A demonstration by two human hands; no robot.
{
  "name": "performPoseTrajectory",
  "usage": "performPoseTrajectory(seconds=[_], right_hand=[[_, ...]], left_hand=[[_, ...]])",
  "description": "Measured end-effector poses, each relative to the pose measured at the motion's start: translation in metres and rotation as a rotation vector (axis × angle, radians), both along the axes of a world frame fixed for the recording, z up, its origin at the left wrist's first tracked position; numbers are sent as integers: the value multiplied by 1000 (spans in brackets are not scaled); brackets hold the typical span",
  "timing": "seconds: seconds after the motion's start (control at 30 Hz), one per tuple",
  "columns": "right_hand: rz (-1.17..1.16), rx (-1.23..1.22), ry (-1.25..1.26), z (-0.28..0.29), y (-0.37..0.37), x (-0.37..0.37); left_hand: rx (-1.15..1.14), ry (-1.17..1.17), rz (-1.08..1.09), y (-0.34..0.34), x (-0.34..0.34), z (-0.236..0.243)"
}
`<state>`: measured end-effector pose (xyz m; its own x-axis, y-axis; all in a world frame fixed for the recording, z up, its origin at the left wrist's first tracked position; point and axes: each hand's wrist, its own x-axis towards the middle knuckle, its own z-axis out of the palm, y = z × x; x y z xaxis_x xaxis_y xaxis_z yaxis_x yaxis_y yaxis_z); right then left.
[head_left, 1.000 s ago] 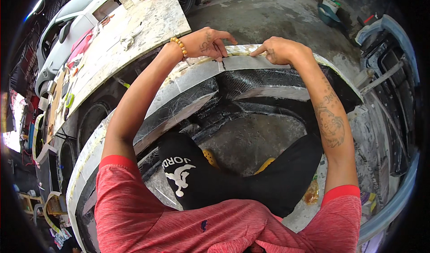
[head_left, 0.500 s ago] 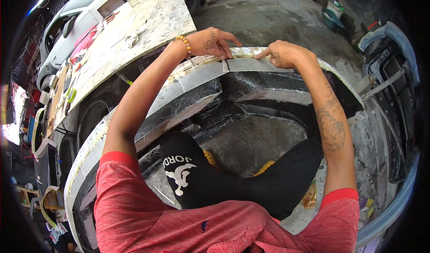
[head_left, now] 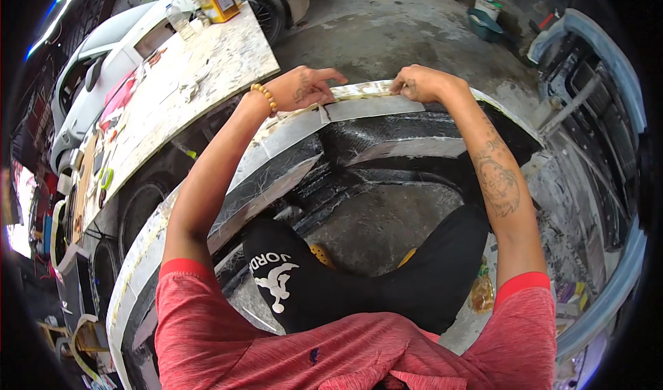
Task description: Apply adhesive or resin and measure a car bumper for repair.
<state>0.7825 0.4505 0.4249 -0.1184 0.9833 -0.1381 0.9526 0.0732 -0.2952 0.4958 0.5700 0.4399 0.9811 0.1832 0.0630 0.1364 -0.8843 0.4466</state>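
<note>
A large curved car bumper lies around my legs, its black, fibrous inner side facing me. Along its far rim runs a pale grey strip with yellowish, stained patches on top. My left hand, with a beaded bracelet at the wrist, rests on the rim. Its fingers are apart, one stretched to the right and others pointing down at the strip, near a dark seam. Further right, my right hand is closed, curled fingertips pressed together on the rim. Whatever may be between those fingertips is too small to make out.
A stained white table at the left carries a yellow tin, a clear bottle and tools. Behind it is a pale car. A blue-grey bumper curves along the right. A dark green basin sits far back.
My right hand's pointing finger has curled in at the rim. My left hand stays spread on the strip. The view has shifted, showing more of the floor and tyres at the back.
</note>
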Motion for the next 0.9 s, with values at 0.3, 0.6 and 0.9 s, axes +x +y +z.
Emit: performPoseTrajectory(seconds=[0.3,0.6,0.9], right_hand=[[1,73,-18,-2,-1,-2],[135,48,79,7,29,2],[-103,160,194,-25,38,50]], left_hand=[[122,-47,-19,-1,3,3],[143,-27,-23,4,-8,10],[133,11,18,-2,-2,11]])
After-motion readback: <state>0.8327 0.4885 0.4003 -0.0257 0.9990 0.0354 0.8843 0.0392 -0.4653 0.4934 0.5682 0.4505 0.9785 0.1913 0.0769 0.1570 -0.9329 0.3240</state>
